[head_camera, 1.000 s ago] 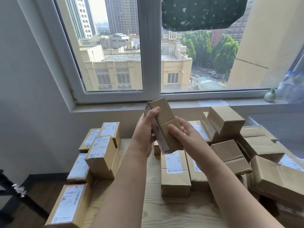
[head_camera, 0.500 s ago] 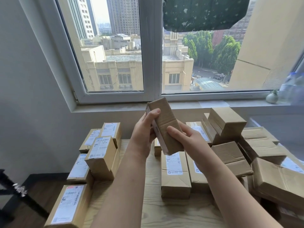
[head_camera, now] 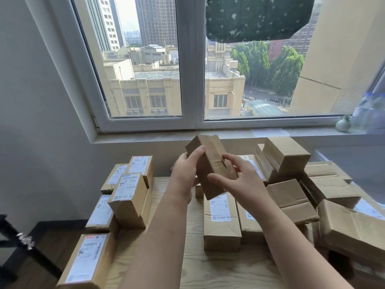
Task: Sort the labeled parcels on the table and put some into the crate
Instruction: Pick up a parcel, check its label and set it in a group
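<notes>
I hold a small brown cardboard parcel (head_camera: pixel 209 163) up in front of me above the wooden table (head_camera: pixel 218 270). My left hand (head_camera: pixel 187 174) grips its left side, thumb over the front. My right hand (head_camera: pixel 233 180) touches its right side with the fingers spread. The face turned toward me shows a taped seam and no label. Below it lie labeled parcels (head_camera: pixel 220 217) in the middle of the table. More labeled parcels (head_camera: pixel 129 192) are stacked on the left. No crate is in view.
A loose pile of unlabeled-side boxes (head_camera: pixel 291 159) fills the right of the table. The window sill (head_camera: pixel 145 138) runs behind, with a small vase (head_camera: pixel 342 124) and plastic bottles (head_camera: pixel 368 113) at the far right. A dark frame (head_camera: pixel 18 245) stands on the floor at the left.
The parcel has been turned in my hands, so the taped seam now faces me instead of the side strip. My right hand's fingers have opened out along its right side.
</notes>
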The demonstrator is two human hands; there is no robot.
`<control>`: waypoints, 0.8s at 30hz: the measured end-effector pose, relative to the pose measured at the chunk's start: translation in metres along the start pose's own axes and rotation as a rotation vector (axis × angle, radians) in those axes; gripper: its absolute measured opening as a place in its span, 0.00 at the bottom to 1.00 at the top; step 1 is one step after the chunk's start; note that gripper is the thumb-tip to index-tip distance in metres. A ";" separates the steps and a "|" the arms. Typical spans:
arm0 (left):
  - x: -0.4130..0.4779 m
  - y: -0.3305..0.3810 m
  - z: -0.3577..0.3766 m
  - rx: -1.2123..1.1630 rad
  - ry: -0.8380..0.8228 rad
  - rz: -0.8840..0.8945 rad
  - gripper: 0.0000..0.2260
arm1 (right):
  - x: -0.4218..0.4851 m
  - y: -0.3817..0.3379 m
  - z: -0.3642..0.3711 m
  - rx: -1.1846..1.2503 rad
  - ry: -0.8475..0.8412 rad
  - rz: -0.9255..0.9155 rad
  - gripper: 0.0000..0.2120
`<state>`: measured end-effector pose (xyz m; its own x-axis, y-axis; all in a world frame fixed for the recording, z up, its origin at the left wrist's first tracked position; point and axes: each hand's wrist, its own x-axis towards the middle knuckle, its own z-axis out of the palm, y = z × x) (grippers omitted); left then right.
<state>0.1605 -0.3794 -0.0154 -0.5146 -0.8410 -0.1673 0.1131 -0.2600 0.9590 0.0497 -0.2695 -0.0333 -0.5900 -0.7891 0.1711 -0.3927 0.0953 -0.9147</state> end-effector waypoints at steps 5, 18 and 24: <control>0.000 -0.002 0.001 -0.089 0.023 -0.005 0.21 | -0.003 -0.005 -0.003 0.171 0.020 -0.005 0.21; -0.003 -0.002 0.004 -0.059 -0.093 0.063 0.22 | -0.005 -0.014 -0.005 0.426 -0.086 0.029 0.11; -0.002 0.000 0.003 -0.049 -0.100 0.065 0.18 | -0.003 -0.014 -0.005 0.395 -0.073 0.004 0.10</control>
<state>0.1586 -0.3764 -0.0147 -0.5867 -0.8060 -0.0790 0.1890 -0.2312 0.9544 0.0537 -0.2653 -0.0192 -0.5334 -0.8318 0.1534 -0.0807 -0.1305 -0.9882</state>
